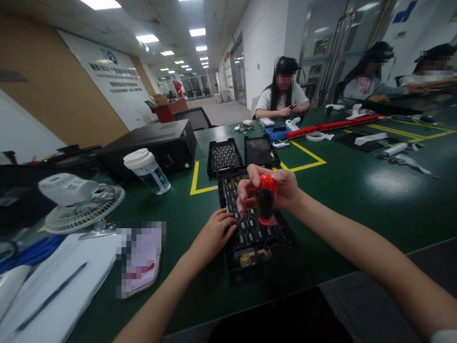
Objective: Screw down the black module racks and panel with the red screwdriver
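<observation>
My right hand [282, 186] is closed around a red and black tool [266, 205] with a round red top, held upright over a black compartment tray [257, 224] in front of me. My left hand [214, 232] rests on the tray's left edge, fingers curled onto the small dark parts in its cells; whether it holds one I cannot make out. Two more black trays [224, 156] [260, 150] lie just behind, inside yellow floor-tape lines on the green table [357, 190].
On the left sit a lidded clear cup [148, 170], a white clip fan [80, 200], a black box [157, 143], papers with a pen [53, 290] and a blurred card. Three other people sit at the far side among white parts and a red strip [332, 126].
</observation>
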{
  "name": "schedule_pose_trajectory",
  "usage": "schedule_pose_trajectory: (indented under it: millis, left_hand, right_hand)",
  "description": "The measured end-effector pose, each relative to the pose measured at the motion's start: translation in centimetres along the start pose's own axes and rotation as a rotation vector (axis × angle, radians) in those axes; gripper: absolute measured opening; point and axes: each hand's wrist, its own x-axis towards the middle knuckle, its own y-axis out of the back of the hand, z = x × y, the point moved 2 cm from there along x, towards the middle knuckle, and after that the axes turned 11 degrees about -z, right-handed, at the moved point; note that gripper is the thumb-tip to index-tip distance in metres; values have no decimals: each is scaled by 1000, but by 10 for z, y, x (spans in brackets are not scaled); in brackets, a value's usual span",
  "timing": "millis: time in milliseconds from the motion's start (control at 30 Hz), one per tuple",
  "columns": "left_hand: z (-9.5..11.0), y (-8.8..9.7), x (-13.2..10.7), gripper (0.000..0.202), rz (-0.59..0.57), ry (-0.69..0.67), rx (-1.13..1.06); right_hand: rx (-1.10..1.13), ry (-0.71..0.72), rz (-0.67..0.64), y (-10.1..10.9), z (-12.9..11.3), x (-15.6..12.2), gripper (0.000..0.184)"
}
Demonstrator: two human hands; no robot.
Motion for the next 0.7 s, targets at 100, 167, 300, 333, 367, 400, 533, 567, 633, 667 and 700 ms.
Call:
schedule_pose_trajectory:
  millis: [100, 167, 300, 333, 367, 400, 533, 567, 633, 667, 700]
  left_hand:
    - [-1, -1, 0, 22, -8, -5, 0]
    - [-1, 0, 0, 23, -5, -6, 0]
    - [1, 2, 0, 22, 1, -5, 4]
    - [1, 3, 0, 22, 4, -11, 6]
    - [1, 3, 0, 22, 8, -14, 8]
    - [1, 2, 0, 22, 11, -17, 8]
    - [-1, 0, 0, 21, 8, -21, -1]
    - [-2, 0, 0, 20, 9, -22, -2]
    - [-2, -1, 0, 20, 15, -27, -2]
    - [-2, -1, -1, 20, 19, -28, -2]
    - [-2, -1, -1, 20, 21, -30, -1]
  right_hand:
    - [54, -35, -11, 1, 2, 7, 26]
    - [102, -56, -50, 0, 4, 11, 25]
    - [190, -88, -156, -3, 9, 15, 20]
    - [194, -90, -176, -4, 10, 16, 18]
    - [192, -84, -184, -5, 11, 16, 17]
    - [186, -72, -182, -6, 11, 16, 16]
    - [155, -18, -167, -7, 14, 16, 16]
    - [146, -10, -175, -7, 14, 16, 16]
    - [128, 5, -183, -7, 16, 15, 18]
    - [121, 10, -183, -6, 16, 14, 18]
    - [117, 16, -181, -6, 17, 13, 19]
